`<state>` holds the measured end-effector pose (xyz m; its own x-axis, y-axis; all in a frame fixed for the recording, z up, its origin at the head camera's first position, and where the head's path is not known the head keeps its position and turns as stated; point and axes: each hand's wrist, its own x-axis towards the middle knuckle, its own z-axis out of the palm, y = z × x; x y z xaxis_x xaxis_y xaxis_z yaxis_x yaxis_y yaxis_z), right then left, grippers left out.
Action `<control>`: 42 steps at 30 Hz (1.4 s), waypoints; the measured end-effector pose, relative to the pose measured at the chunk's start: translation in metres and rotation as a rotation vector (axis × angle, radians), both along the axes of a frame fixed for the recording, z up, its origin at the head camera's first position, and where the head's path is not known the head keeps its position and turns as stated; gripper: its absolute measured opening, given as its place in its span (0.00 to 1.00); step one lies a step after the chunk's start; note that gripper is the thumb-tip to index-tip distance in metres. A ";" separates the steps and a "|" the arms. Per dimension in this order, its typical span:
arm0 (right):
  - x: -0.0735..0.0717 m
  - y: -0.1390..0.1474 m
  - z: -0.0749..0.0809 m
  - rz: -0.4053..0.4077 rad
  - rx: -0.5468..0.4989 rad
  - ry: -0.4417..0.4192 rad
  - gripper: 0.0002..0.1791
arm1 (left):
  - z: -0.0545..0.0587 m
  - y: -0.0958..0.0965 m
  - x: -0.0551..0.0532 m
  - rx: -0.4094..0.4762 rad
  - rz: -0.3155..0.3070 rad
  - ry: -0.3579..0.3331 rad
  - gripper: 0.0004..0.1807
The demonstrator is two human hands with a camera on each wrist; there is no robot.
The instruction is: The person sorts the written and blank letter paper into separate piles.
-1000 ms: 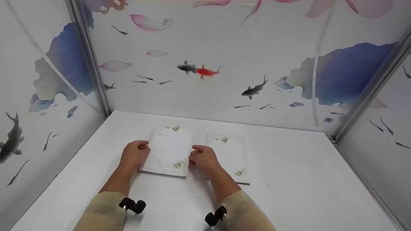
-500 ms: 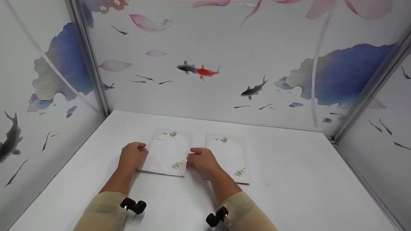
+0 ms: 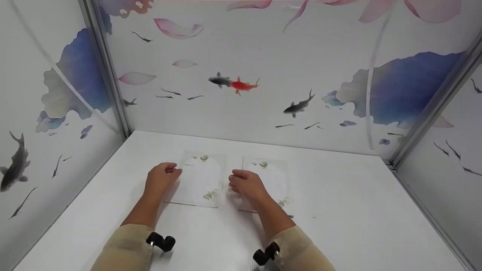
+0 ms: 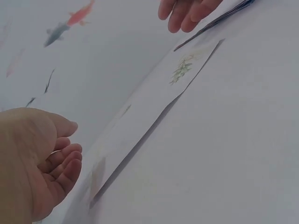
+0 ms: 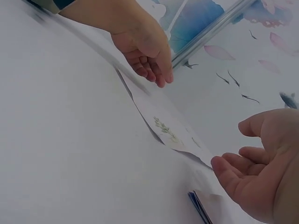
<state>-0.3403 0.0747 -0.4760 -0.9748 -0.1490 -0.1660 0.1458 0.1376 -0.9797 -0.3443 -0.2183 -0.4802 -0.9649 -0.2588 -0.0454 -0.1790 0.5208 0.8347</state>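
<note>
Head camera first: I see the left printed sheet flat on the white table, between the two hands. The left hand has its fingertips at the sheet's left edge; the right hand sits just beside its right edge, wrist over the right printed stack.

On my left wrist feed, the left fingers curl loosely together, thumb a little apart, holding nothing. I make out a gap in view between them and the sheet, its near edge rippled.

On my right wrist feed, the right fingers are bent, thumb apart, nothing between them. One fingertip overlaps the sheet's near edge in view; I cannot tell whether it touches.
</note>
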 end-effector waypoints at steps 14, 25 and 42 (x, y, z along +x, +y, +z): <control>-0.001 0.081 0.007 -0.101 0.041 0.036 0.30 | 0.000 0.075 -0.008 0.054 -0.177 0.040 0.28; -0.002 0.142 0.005 -0.150 0.080 0.059 0.27 | -0.001 0.141 -0.012 0.131 -0.289 0.086 0.26; 0.004 0.180 0.008 -0.190 0.166 0.057 0.31 | 0.005 0.181 -0.011 0.110 -0.400 0.106 0.27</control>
<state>-0.3368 0.2552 -0.4678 -0.9912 0.0627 -0.1166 0.1294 0.2729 -0.9533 -0.3550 -0.0376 -0.4754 -0.9890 0.1377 0.0530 0.1089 0.4388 0.8919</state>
